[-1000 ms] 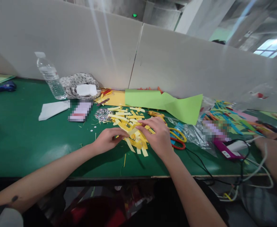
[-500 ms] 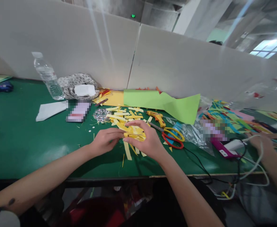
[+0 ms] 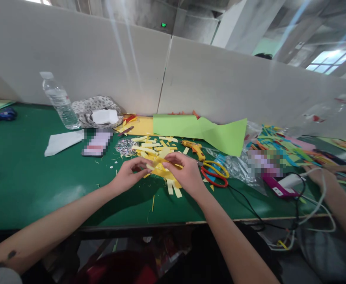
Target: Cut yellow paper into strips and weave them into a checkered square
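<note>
My left hand (image 3: 131,172) pinches a pale yellow paper strip (image 3: 150,167) between thumb and fingers. Close beside it, my right hand (image 3: 185,169) has its fingertips closed on a yellow paper piece (image 3: 160,161). Both hands are just above a pile of cut yellow paper strips (image 3: 149,145) on the green table. Right of my right hand lie scissors (image 3: 216,173) with red and yellow handles. A yellow glue gun (image 3: 194,148) rests behind them.
Green paper (image 3: 185,127) lies along the partition. At left are a water bottle (image 3: 61,103), patterned cloth (image 3: 86,110) and a phone (image 3: 98,142). At right are clear plastic (image 3: 244,171), colored strips (image 3: 282,144), a magenta tool (image 3: 279,187), cables and another person's hands (image 3: 323,178).
My right hand's fingers, spread around the yellow paper before, have closed on it. The paper is lifted and tilted between my hands. The view has shifted slightly.
</note>
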`<state>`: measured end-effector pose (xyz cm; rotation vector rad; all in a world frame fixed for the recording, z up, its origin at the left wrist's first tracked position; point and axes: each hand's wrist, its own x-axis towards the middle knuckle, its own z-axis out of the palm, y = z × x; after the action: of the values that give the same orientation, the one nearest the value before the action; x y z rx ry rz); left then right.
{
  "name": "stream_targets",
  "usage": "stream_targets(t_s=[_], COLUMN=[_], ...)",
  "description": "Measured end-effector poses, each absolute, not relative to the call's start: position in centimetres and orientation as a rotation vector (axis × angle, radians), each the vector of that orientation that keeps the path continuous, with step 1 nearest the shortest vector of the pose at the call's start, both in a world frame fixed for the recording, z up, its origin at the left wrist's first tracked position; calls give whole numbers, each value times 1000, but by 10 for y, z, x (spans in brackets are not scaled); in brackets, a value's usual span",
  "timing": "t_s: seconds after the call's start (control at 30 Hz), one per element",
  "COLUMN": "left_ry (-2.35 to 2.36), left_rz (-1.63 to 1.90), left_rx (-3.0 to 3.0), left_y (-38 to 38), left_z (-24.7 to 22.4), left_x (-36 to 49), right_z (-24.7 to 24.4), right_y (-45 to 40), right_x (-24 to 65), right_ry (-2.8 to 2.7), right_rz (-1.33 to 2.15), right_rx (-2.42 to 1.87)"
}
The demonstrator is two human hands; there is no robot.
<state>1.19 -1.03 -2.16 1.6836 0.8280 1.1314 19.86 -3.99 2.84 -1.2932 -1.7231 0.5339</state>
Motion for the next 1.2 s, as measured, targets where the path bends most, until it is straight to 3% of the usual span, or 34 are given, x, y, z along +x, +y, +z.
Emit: stream_targets(t_s=[0.37, 1.2], left_ry=[744, 800], left_rz=[990, 1026], left_rx=[1383, 1530], left_y=[-5, -9], left_z=[-31, -23], left_x=[17, 15], right_z=[31, 36], right_y=[-41, -45], right_x=[197, 198], right_ry=[-1794, -1912], right_rz=[566, 495], right_rx=[-1255, -1411])
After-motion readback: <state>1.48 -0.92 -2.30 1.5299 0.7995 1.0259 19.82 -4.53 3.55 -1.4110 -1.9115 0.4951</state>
